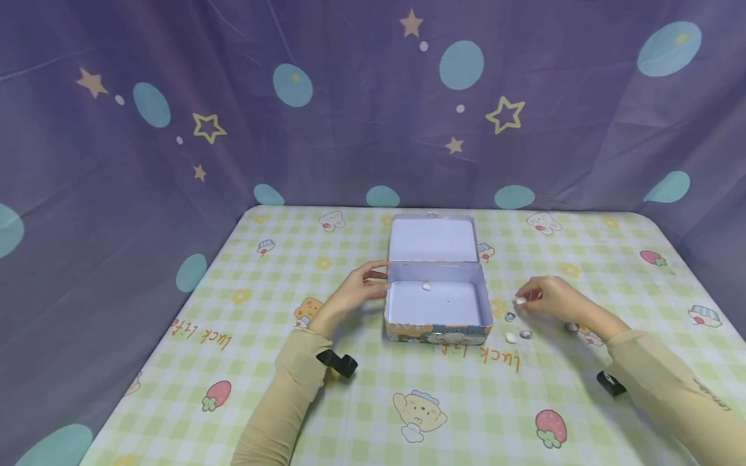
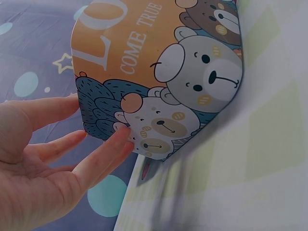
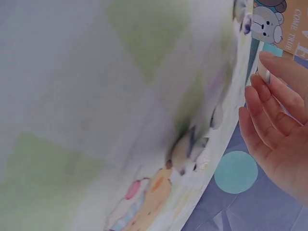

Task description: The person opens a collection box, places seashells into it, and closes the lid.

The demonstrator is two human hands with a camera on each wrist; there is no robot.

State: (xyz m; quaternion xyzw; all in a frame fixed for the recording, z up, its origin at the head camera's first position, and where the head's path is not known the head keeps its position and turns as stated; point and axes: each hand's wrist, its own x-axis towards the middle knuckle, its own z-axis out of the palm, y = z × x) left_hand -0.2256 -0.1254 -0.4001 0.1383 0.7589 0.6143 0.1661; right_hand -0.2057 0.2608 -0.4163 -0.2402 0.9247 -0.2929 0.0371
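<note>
An orange tin box (image 1: 457,335) with printed bears stands on the table, its lid (image 1: 432,238) tilted back. Inside it, toward the back, lies one small white seashell (image 1: 427,286). My left hand (image 1: 357,289) touches the box's left side with extended fingers; in the left wrist view the fingertips rest against the printed side (image 2: 139,62). To the right of the box, my right hand (image 1: 549,297) pinches a small white shell (image 3: 263,73) between thumb and fingers, just above the tabletop. Several loose shells (image 1: 511,338) lie between that hand and the box.
One darker shell (image 1: 572,327) sits below my right wrist. A green checked cloth (image 1: 350,421) with cartoon prints covers the table. Behind the table's far edge hangs a purple curtain (image 1: 361,149) with stars and ovals.
</note>
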